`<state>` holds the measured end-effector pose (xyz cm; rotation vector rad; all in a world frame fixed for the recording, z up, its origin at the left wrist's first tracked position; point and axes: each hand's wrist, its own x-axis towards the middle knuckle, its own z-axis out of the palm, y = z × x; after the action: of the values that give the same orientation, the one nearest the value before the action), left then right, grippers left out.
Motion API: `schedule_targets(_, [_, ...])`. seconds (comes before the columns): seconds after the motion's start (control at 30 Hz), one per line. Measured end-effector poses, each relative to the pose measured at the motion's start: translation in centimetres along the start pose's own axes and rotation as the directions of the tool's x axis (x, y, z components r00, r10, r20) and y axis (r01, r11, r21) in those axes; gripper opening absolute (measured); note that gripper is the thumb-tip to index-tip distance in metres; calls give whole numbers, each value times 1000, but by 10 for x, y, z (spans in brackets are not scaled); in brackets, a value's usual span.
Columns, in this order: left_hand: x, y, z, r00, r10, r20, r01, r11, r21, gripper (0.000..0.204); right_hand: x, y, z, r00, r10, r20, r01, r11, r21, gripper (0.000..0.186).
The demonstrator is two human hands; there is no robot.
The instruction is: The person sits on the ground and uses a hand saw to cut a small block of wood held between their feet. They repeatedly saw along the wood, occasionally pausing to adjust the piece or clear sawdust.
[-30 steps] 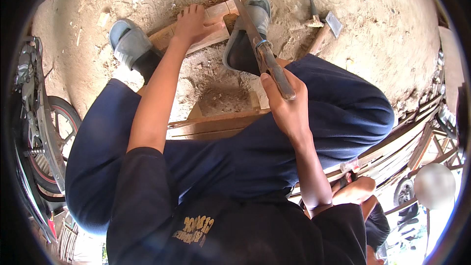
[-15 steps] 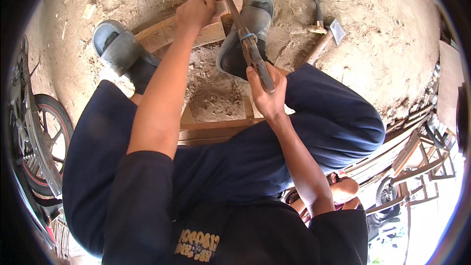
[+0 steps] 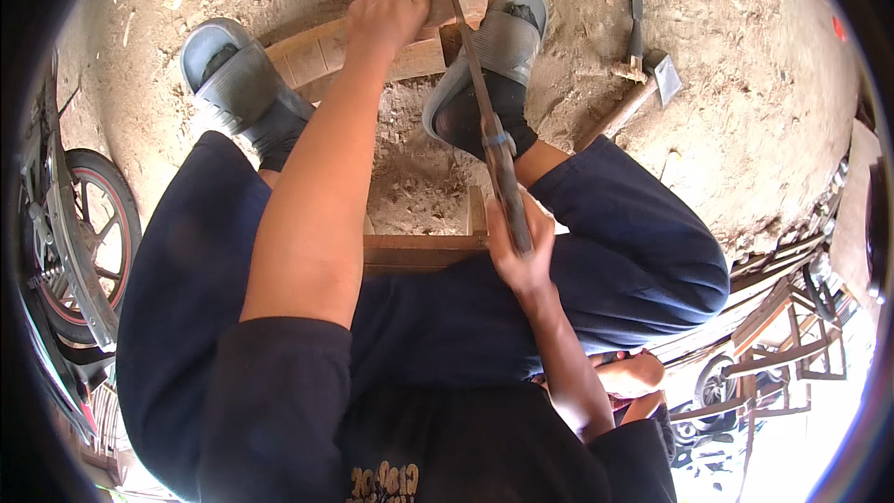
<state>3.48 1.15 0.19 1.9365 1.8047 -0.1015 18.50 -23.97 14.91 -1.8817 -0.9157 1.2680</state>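
My right hand (image 3: 523, 247) is wrapped round the worn wooden handle of a saw (image 3: 482, 93), bound with a blue band. The long thin blade points away from me and crosses the right end of a curved wooden piece (image 3: 321, 48) on the ground. My left hand (image 3: 386, 20) is closed over the top of that piece, left of the blade; its fingertips are partly hidden. My sandalled feet bear against the wood: the left sandal (image 3: 237, 74) at its left end, the right sandal (image 3: 498, 51) by its right end.
An axe-like tool (image 3: 663, 79) with a wooden handle and a dark chisel-like tool (image 3: 636, 28) lie on the dirt to the right. A motorcycle wheel (image 3: 98, 242) stands at the left. A low wooden seat (image 3: 424, 251) is beneath me. Another person's bent limb (image 3: 633, 374) shows behind, at lower right.
My right hand has drawn the saw back toward me, and its blade now lies across the wood's right end. My left hand stays on the wood. The view has shifted slightly.
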Motion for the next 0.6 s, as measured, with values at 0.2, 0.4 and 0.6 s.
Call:
schedule_targets(0.2, [11, -5, 7, 1000, 31, 4, -31, 998, 57, 55, -1, -38, -2, 999, 35, 20, -34, 998, -49, 22])
schedule_targets(0.4, [4, -2, 5, 999, 19, -42, -19, 1000, -17, 54, -70, -67, -39, 984, 175, 17, -173, 980, -96, 21])
schedule_targets(0.6, [1, -4, 9, 999, 32, -27, -31, 999, 34, 54, -59, -79, -46, 980, 194, 45, -188, 977, -104, 23])
